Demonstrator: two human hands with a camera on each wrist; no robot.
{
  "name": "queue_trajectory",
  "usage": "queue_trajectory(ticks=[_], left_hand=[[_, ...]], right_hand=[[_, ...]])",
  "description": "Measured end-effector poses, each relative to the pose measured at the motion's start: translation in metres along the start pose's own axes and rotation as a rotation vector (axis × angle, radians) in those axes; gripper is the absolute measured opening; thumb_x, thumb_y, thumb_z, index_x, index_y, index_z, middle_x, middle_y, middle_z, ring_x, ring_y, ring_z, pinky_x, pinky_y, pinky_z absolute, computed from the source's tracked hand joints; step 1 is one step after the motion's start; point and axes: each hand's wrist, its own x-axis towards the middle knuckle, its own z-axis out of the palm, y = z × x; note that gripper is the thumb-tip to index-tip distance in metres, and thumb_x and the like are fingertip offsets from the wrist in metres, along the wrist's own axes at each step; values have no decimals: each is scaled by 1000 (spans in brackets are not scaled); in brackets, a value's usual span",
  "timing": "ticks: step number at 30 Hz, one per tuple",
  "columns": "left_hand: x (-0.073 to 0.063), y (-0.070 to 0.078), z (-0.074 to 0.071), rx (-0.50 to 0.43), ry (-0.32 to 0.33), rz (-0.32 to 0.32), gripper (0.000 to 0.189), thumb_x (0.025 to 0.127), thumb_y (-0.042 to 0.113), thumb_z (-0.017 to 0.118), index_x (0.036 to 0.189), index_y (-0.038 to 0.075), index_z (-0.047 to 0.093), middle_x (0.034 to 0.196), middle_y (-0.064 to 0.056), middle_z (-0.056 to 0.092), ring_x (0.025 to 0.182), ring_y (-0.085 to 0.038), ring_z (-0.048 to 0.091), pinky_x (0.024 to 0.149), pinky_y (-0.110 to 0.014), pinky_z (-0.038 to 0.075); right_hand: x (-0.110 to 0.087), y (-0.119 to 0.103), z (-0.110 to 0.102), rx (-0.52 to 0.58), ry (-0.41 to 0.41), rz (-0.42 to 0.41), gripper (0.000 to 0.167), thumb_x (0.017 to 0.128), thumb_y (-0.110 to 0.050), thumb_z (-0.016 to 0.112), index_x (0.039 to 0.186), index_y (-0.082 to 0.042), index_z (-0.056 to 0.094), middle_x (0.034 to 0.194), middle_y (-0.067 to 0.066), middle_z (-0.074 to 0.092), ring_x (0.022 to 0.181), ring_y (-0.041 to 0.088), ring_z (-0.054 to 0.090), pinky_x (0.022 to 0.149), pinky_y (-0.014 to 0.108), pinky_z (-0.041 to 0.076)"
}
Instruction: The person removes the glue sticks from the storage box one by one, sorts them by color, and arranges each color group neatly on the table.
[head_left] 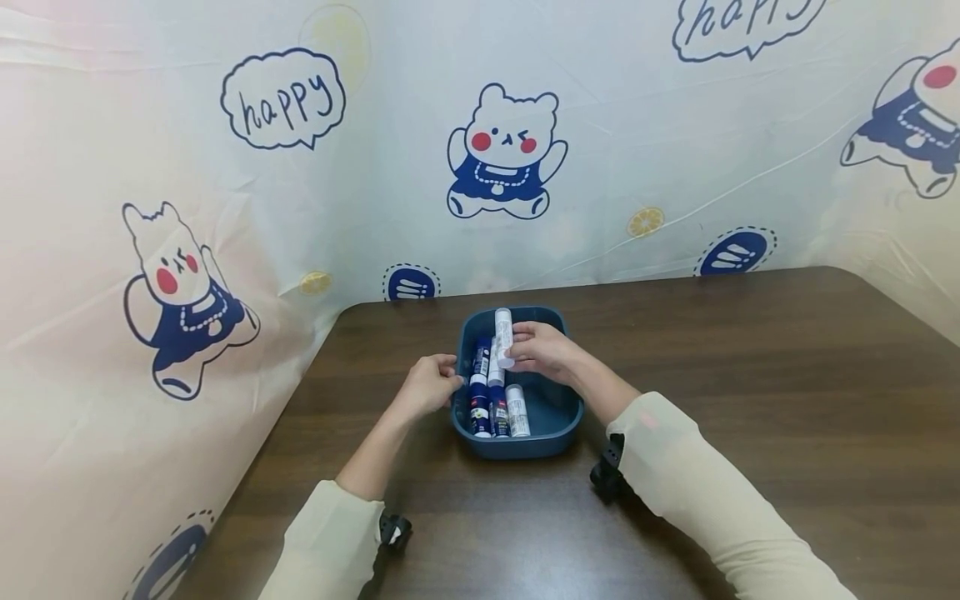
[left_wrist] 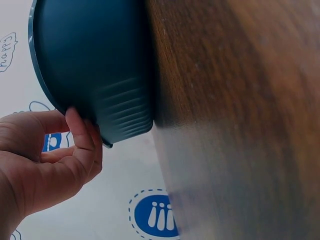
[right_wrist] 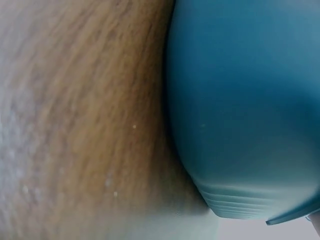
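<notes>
A dark teal plastic bin stands on the table, holding several blue-and-white and white tubes lined up in its left half. With thumb and fingers, my right hand grips a white tube with fine print, shaped like a glue stick, over the bin's far part. It stands nearly upright in the head view, above the blue tube and the shorter white tube. My left hand pinches the bin's left rim, as the left wrist view shows of the hand. The bin's wall fills much of the right wrist view.
Under the bin is a brown wood-grain table. A pale printed cloth with cartoon bears hangs along its back and left edges. Dark wrist cameras sit below both sleeves, close to the tabletop.
</notes>
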Motion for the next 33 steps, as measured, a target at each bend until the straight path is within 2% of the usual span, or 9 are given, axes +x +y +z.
queue_trajectory(ticks=[8, 19, 26, 33], left_hand=[[0, 0, 1, 4, 1, 5, 42, 91, 6, 55, 132, -1, 46, 87, -10, 52, 77, -22, 56, 65, -28, 52], [1, 1, 1, 1, 5, 13, 42, 91, 6, 55, 131, -2, 46, 85, -10, 52, 74, -21, 55, 61, -27, 51], [0, 0, 1, 3, 4, 14, 42, 91, 6, 55, 131, -2, 46, 84, -10, 51, 73, -21, 55, 61, -27, 51], [1, -1, 0, 0, 2, 11, 42, 91, 6, 55, 132, -2, 46, 84, -10, 51, 75, -22, 55, 62, -27, 51]], right_hand=[[-4, -3, -3, 118, -1, -93, 66, 86, 7, 54, 143, 0, 20, 138, 20, 34, 117, 36, 44, 94, 42, 41], [-8, -6, -11, 200, 89, -193, 64, 85, 8, 55, 141, -2, 26, 130, 19, 39, 111, 32, 46, 92, 39, 43], [-16, -11, -22, 222, 121, -238, 66, 85, 9, 53, 143, -2, 23, 136, 19, 34, 114, 32, 43, 90, 36, 45], [-21, -15, -43, 218, 143, -273, 66, 86, 10, 50, 144, -3, 22, 138, 18, 32, 116, 32, 39, 90, 35, 45]])
